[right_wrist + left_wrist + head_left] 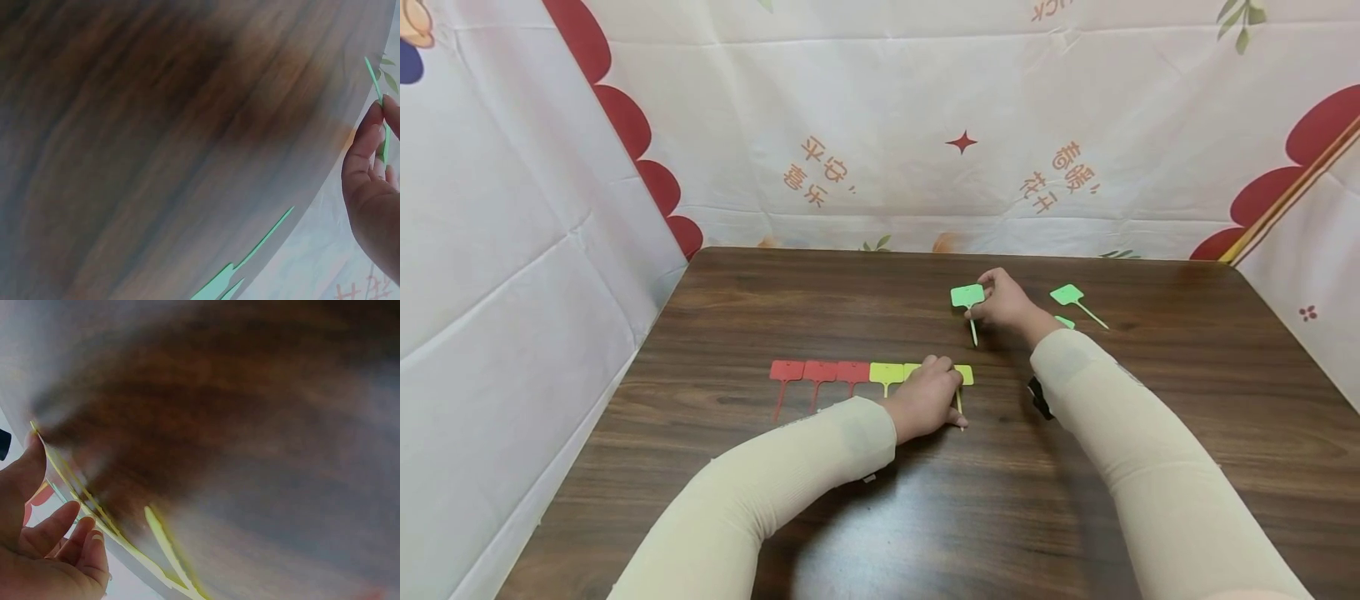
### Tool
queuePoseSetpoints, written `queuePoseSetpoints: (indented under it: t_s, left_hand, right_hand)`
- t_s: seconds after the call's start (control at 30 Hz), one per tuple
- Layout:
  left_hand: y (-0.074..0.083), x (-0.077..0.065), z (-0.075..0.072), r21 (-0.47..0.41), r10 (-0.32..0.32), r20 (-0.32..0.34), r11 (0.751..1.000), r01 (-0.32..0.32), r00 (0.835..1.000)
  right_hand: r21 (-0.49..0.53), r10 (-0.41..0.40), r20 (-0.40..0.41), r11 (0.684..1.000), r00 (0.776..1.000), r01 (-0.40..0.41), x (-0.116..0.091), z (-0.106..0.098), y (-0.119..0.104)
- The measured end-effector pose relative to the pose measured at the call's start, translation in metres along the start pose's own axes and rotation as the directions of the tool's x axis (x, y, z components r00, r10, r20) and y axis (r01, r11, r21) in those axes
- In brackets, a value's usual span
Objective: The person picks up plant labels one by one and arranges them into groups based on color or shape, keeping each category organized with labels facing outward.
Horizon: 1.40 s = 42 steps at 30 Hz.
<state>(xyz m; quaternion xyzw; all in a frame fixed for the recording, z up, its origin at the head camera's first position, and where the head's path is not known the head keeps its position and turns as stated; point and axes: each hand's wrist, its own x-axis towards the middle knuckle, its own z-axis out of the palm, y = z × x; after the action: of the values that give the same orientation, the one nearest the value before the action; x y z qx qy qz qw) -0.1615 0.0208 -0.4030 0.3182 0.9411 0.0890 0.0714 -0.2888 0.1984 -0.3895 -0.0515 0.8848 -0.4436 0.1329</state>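
Note:
My right hand (pixel 1006 300) pinches a green T-shaped plant label (pixel 967 296) above the far part of the table, its stem pointing down. In the right wrist view, thumb and fingertips grip that label's stem. My left hand (pixel 925 396) is at the right end of a row of labels, holding a yellow plant label (pixel 966 376) on the table; the left wrist view has the thumb at its stem tip and the other fingers curled along it. Further left in the row lie other yellow labels (pixel 887 372), partly covered by the hand, and three red labels (pixel 820 371).
Right of my right hand, a green label (pixel 1066 294) lies on the wooden table (pixel 715 333), with another green label (pixel 1064 322) partly hidden behind the forearm. A printed cloth (pixel 887 100) hangs along the table's back and sides.

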Motion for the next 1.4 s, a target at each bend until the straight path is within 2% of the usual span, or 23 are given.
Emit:
queuePoseSetpoints:
  t_s: [0.17,0.63,1.4]
  left_hand:
    - [0.0,0.001,0.0,0.003,-0.001,0.004,1.0,0.001,1.0]
    - [0.001,0.002,0.001,0.001,-0.005,0.003,1.0,0.005,1.0]
    - [0.005,-0.002,-0.002,-0.004,-0.01,0.002,1.0,0.01,1.0]
  right_hand:
    - [0.039,0.021,0.009,0.999,1.0,-0.021,-0.007,-0.005,0.002]
    - [0.04,0.032,0.02,0.999,0.999,-0.033,-0.023,-0.017,0.012]
    - [0.038,0.054,-0.001,0.998,0.999,-0.054,-0.057,-0.017,0.012]
